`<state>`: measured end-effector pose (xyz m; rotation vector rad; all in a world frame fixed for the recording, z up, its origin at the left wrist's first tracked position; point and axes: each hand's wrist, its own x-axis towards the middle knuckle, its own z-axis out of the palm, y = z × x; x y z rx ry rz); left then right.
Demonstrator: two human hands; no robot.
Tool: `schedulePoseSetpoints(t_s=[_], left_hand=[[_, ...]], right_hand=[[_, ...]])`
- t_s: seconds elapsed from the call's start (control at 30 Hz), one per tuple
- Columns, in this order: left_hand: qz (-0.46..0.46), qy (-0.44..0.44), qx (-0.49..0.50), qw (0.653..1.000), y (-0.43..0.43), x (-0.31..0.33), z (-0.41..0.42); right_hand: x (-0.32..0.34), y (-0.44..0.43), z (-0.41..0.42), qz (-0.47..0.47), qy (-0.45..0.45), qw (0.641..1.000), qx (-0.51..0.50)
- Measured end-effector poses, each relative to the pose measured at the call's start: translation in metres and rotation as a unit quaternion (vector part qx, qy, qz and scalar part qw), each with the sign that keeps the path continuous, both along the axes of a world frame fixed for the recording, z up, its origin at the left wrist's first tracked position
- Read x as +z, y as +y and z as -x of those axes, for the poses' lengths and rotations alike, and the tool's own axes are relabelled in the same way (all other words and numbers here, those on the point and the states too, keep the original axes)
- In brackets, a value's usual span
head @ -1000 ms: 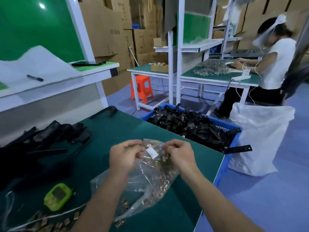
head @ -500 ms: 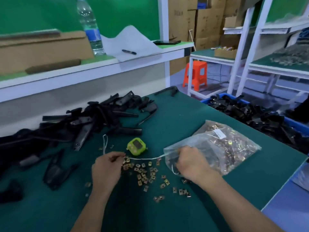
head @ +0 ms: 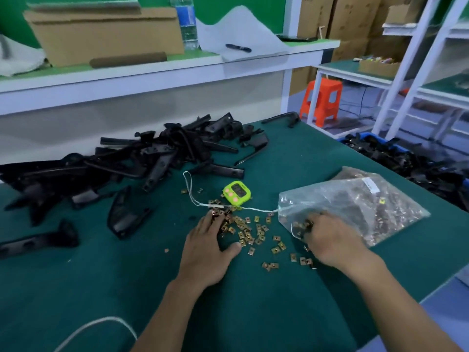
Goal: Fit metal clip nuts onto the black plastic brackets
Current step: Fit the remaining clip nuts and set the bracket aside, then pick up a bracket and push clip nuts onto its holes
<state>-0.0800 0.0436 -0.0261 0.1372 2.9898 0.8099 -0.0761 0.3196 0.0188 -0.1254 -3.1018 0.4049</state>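
stage: prep only, looks like zero clip nuts (head: 247,233) fitted | left hand (head: 208,252) flat on them | right hand (head: 332,245) fingers inside bag (head: 368,199), grip unclear | brackets (head: 152,158) piled beyond left hand, all still to do

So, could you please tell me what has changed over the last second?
Both hands had been holding the clear plastic bag of nuts up by its top. It now lies on the green table; the left hand let go and rests spread over the brass-coloured metal clip nuts, the right hand is at the bag's mouth. The black plastic brackets and lime-green timer stayed put.
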Motion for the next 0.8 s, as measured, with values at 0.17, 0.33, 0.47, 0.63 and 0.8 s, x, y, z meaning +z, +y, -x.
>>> schedulePoseSetpoints(t_s=[0.17,0.33,0.47,0.63,0.8], left_hand=[[0.012,0.04,-0.05,0.998,0.029,-0.002,0.002],[-0.013,0.083,-0.024,0.996,0.034,0.0,-0.001],[-0.04,0.118,0.039,0.991,0.023,0.002,-0.004],[-0.074,0.09,0.083,0.99,0.001,0.004,-0.005],[-0.043,0.034,0.015,0.998,0.001,0.001,-0.001]], right_hand=[[0.005,-0.021,-0.002,0.062,-0.046,0.996,0.041],[-0.001,-0.076,0.002,0.107,-0.023,0.986,0.122],[-0.013,-0.11,0.007,0.176,0.016,0.971,0.16],[-0.024,-0.097,0.019,0.214,0.085,0.972,0.041],[-0.04,-0.122,0.017,0.143,0.043,0.983,0.111]])
